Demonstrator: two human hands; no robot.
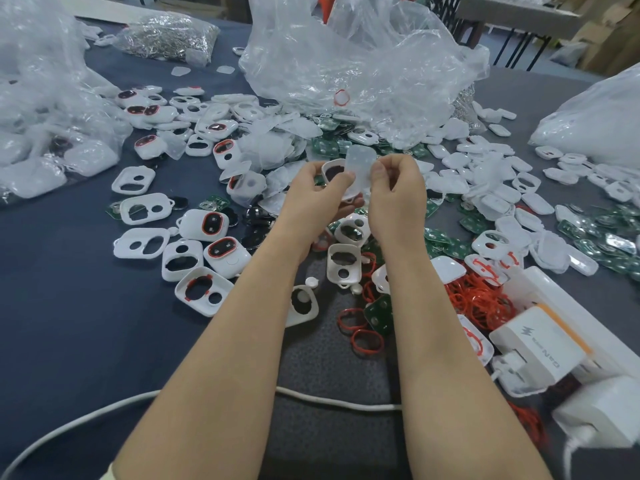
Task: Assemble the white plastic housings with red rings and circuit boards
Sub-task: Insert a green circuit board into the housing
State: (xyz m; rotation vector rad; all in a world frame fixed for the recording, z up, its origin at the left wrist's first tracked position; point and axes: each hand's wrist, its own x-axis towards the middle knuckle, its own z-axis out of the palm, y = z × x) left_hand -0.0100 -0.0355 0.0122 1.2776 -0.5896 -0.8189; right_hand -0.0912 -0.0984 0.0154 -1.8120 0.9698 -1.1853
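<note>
My left hand (317,195) grips a white plastic housing (333,170) with a dark opening, raised above the table's middle. My right hand (394,192) pinches a translucent white pad (360,168) between thumb and fingers, right beside that housing and partly overlapping it. White housings (183,258), some fitted with red rings, lie scattered to the left. Loose red rings (478,299) pile up at the right near my right forearm. Green circuit boards (602,237) spread across the right side and behind my hands.
Large clear plastic bags (346,64) stand at the back and left, another at the far right. A white power strip with chargers (540,344) sits at the right front. A white cable (332,400) runs under my forearms. A bag of metal parts (166,36) lies far back.
</note>
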